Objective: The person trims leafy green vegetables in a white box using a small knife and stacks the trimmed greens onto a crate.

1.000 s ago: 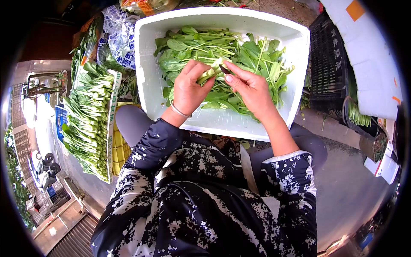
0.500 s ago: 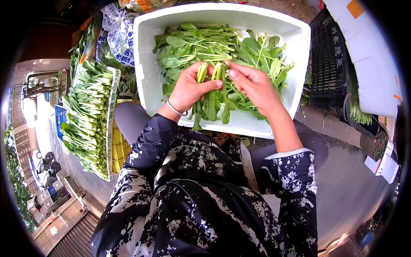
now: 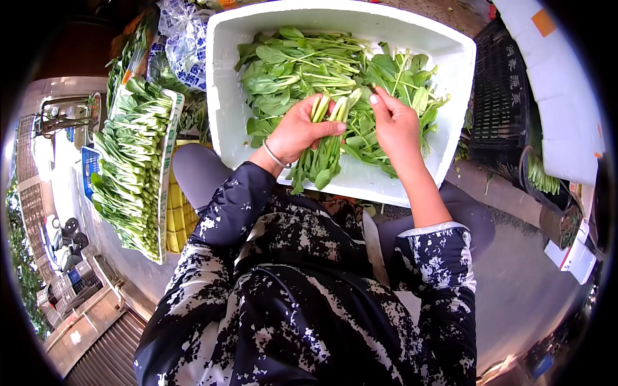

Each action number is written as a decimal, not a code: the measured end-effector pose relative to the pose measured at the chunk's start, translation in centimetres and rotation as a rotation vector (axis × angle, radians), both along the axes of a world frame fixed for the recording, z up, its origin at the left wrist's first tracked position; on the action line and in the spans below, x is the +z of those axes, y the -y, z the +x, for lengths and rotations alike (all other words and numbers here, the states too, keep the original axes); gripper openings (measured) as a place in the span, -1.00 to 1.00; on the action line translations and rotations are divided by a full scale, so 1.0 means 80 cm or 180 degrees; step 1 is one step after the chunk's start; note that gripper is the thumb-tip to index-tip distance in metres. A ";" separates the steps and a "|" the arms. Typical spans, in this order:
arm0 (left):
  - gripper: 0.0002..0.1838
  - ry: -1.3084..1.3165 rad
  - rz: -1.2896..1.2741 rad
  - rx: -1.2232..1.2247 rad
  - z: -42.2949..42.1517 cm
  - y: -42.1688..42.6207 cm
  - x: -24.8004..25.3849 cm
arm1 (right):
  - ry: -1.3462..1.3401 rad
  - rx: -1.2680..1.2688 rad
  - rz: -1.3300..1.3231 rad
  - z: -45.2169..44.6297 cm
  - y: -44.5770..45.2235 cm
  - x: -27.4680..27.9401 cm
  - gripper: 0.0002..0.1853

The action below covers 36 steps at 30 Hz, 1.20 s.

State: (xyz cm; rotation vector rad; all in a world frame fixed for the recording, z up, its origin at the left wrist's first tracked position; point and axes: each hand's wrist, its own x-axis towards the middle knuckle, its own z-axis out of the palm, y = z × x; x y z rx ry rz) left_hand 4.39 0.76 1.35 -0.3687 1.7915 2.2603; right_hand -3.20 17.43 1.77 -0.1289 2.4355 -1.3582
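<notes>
My left hand (image 3: 301, 132), with a silver bangle on the wrist, is closed round a small bunch of leafy green stems (image 3: 329, 145), cut ends up and leaves hanging down. To the right of it, my right hand (image 3: 394, 122) has its thumb and index finger pinched near the stem tops; whatever small thing sits between the fingertips is too small to name. Both hands are over a white foam box (image 3: 222, 103), where loose greens (image 3: 277, 61) lie in a pile under and behind them.
Bundled greens (image 3: 138, 167) fill a tray on the left, beside a yellow crate (image 3: 180, 212). A plastic bag (image 3: 183, 48) lies behind them. On the right stand a black crate (image 3: 499, 96) and a white foam panel (image 3: 566, 96). A small white box (image 3: 576, 257) is farther right.
The bunch has gone from nearly level to upright in my left hand, leaves now hanging. My right hand has moved right, apart from my left. The view has shifted slightly.
</notes>
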 end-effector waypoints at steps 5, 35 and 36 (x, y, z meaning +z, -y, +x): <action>-0.71 0.0182 0.0056 0.0142 0.004 -0.007 0.005 | 0.0161 0.0117 -0.0718 -0.010 -0.008 0.007 -0.60; -0.71 0.0166 -0.0603 -0.0994 0.014 0.017 -0.012 | 0.0917 0.1122 -0.1158 0.026 0.011 -0.022 -0.87; -0.73 0.0128 -0.0620 -0.1010 0.013 0.018 -0.014 | 0.1032 0.0919 -0.1419 0.027 0.013 -0.020 -0.89</action>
